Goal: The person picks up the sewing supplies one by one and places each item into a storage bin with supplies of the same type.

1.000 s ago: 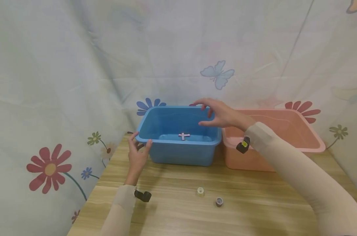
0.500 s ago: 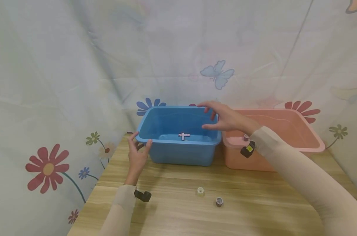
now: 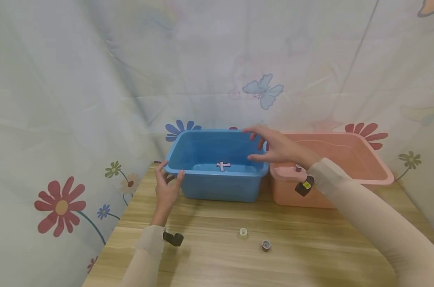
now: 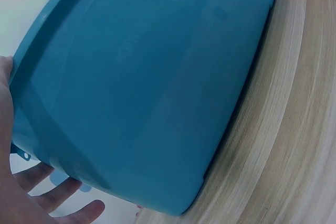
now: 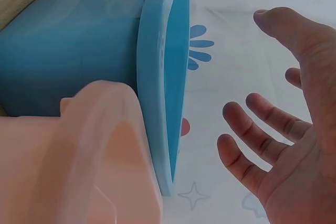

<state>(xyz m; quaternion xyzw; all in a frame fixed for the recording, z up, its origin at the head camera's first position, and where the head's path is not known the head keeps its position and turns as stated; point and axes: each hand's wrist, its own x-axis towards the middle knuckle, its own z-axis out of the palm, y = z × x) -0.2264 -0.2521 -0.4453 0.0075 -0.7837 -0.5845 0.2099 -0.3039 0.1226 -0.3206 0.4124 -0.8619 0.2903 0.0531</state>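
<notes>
My left hand (image 3: pixel 168 193) holds the front left corner of the blue bin (image 3: pixel 220 187), its thumb at the rim and its other fingers along the outer side. In the left wrist view, the outside of the blue bin (image 4: pixel 136 93) fills most of the picture. My right hand (image 3: pixel 274 146) hovers over the right end of the blue bin with thumb and fingers spread. Nothing lies between those fingers in the right wrist view, where the hand (image 5: pixel 294 166) is apart from the rim. A small pale cross-shaped thing (image 3: pixel 222 166) with dark edges lies inside the blue bin.
A pink bin (image 3: pixel 303 195) stands just right of the blue one, with a small dark round piece (image 3: pixel 298 168) inside. A pale ring-like piece (image 3: pixel 243 232) and a brownish one (image 3: pixel 266 246) sit on the wooden table (image 3: pixel 210 259). A flowered curtain (image 3: pixel 202 59) hangs behind.
My right hand has drifted slightly right and down, still spread. The dark round piece in the pink bin has come into sight beside the right wrist. My left hand has stayed in place.
</notes>
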